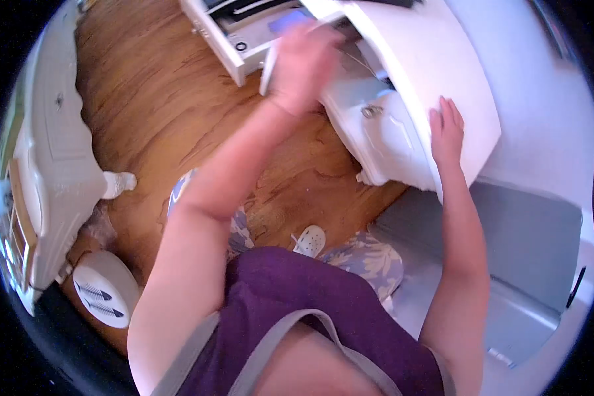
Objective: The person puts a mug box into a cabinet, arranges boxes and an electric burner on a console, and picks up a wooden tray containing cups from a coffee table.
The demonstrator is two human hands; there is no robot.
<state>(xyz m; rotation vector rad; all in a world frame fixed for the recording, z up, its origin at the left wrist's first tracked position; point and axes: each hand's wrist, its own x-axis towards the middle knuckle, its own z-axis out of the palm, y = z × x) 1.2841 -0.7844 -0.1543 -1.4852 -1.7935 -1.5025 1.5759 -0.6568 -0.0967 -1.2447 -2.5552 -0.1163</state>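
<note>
My right hand lies on the white top of a piece of furniture, near its front edge, with its fingers apart and nothing in it. Smeared by motion, my left hand is above an open drawer; its fingers are too blurred to read. Inside the drawer are a blue-purple item and a small dark ring-shaped thing. Below the white top, a curved white front with a metal handle stands out over the floor.
Carved white furniture stands on the left, above a round white lid-like object with dark fish-like marks. A grey box-like object is at the right. A white clog shows on the wooden floor.
</note>
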